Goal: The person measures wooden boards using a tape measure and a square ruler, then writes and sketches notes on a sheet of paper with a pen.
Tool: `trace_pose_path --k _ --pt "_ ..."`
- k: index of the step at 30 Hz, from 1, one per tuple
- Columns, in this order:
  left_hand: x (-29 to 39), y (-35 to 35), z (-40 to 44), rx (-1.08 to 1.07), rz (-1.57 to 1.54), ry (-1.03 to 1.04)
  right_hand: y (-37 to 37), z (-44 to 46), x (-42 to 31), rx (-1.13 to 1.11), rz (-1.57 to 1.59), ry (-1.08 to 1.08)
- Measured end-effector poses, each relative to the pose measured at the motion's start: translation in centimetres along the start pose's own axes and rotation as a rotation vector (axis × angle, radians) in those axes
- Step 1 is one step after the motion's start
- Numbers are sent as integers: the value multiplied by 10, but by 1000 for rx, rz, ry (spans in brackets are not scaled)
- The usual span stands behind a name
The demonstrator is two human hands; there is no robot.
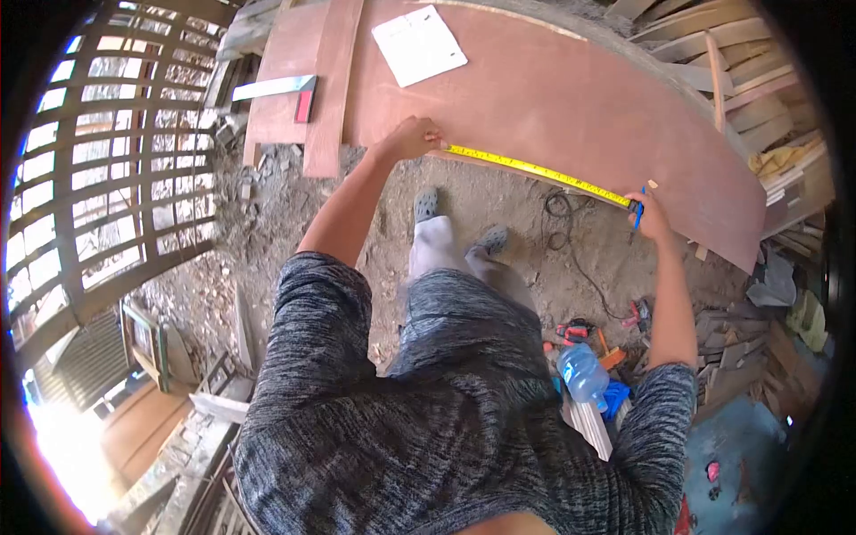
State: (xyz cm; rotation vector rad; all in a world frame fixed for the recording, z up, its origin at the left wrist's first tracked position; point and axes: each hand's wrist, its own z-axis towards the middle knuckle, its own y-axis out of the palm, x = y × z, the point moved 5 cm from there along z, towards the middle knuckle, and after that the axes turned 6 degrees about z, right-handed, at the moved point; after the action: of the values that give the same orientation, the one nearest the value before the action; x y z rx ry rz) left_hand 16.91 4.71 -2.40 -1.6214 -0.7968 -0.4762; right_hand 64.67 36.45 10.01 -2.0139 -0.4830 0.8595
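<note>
yellow tape measure [535, 167] stretched along the near edge of the brown board [571, 98]; left hand [413, 139] pinched its end, right hand [654, 215] grasped its case [635, 208] (a loosened pinch could make it recoil).

That long, thin yellow tape-measure blade [535, 169] is ticked all along in black; the broad, flat wooden board [553, 89] shows reddish brown; I see a white rectangular sheet [419, 46], an L-shaped silver-and-red square [299, 86], a slim blue stick [637, 217], a translucent blue plastic bottle [582, 371], and a dark knit top [419, 446] streaked pale grey.
</note>
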Motion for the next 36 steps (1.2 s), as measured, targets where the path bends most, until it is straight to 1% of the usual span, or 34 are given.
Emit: trace_pose_path --k 1,3,4,6,7,10,14,15,18,22,23,26,31,36 --pt "-4 4 -3 7 -3 -53 12 6 12 -9 14 -22" --pt "7 -1 -8 22 -11 -161 20 16 17 -77 13 48" --pt "15 -5 -10 46 21 -159 18 21 18 -109 6 82" --pt "21 -1 -12 87 83 -146 17 24 18 -89 12 34" --pt "17 4 -11 134 101 -177 19 23 19 -77 14 13" --pt "8 10 -10 178 28 -212 29 24 36 -53 11 -127" --pt "8 6 -5 131 223 -107 35 12 23 -84 -3 -82" --pt "6 7 -3 82 183 -137 41 11 27 -85 -1 -85" --pt "-3 10 5 -2 129 -68 44 13 34 -70 43 -155" --pt "-7 13 4 52 145 -47 47 11 29 -56 90 -194" --pt "-7 13 3 61 159 -73 48 11 27 -59 98 -202" --pt "-8 12 4 -23 276 -145 49 10 25 -63 107 -205" --pt "-8 13 1 16 276 -65 49 9 19 -101 77 -161" --pt "-13 17 5 4 334 -39 52 9 29 -97 97 -238"
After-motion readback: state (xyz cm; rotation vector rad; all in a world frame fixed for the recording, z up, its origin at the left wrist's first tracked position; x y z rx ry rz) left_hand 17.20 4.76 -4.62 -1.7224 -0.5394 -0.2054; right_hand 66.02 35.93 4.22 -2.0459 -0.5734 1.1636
